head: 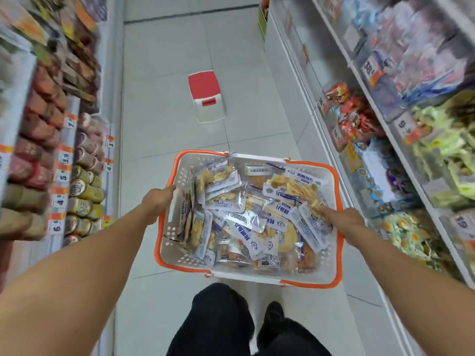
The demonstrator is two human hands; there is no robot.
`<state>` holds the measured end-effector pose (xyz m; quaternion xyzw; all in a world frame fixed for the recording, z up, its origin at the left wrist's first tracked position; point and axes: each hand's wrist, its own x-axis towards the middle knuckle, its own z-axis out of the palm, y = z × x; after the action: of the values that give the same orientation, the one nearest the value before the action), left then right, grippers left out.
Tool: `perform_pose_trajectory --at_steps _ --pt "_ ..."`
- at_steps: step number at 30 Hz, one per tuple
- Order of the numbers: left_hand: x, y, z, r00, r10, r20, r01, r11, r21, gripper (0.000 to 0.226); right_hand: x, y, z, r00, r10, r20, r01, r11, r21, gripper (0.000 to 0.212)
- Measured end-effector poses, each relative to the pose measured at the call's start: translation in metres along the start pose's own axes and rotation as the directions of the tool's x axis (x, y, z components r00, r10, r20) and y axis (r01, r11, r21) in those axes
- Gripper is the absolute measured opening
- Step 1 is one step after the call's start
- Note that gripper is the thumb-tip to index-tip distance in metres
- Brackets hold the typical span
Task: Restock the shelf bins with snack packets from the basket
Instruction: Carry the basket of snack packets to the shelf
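Note:
A white basket with an orange rim hangs above the aisle floor in front of me, carried at both sides. It is full of several clear-and-white snack packets with blue print. My left hand grips the basket's left rim. My right hand grips the right rim, its fingers partly hidden among the packets. Shelf bins with snacks line the right side.
Shelves with cans and packets and orange price tags line the left. A small red-and-white step stool stands on the tiled floor ahead in the aisle. My dark trouser legs and a shoe show below the basket.

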<state>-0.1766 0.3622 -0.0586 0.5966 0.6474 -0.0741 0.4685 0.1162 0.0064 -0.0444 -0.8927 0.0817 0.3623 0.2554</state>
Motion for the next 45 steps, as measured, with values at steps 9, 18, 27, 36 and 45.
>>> perform_pose_trajectory --at_steps 9,18,27,36,45 --pt "0.226 0.204 -0.091 0.999 0.030 0.011 -0.030 0.999 0.035 0.064 0.120 -0.289 0.038 0.999 -0.006 -0.048 0.007 1.000 0.024 0.055" --pt "0.408 0.434 -0.169 0.995 0.097 0.001 -0.096 0.986 0.139 0.062 0.232 -0.518 0.065 0.996 0.052 -0.069 -0.044 0.993 0.112 0.044" --pt "0.567 0.623 -0.219 0.993 0.111 0.030 -0.114 0.973 0.201 0.053 0.332 -0.711 0.093 0.978 0.186 -0.089 -0.168 0.970 0.177 0.051" --pt "0.700 0.829 -0.201 0.955 0.232 0.185 -0.287 0.879 0.382 0.059 0.394 -0.802 0.116 0.906 0.399 -0.143 -0.305 0.847 0.435 0.047" --pt "0.720 0.978 -0.083 0.874 0.354 0.332 -0.479 0.741 0.470 0.060 0.460 -0.782 0.125 0.805 0.588 -0.074 -0.415 0.648 0.638 0.053"
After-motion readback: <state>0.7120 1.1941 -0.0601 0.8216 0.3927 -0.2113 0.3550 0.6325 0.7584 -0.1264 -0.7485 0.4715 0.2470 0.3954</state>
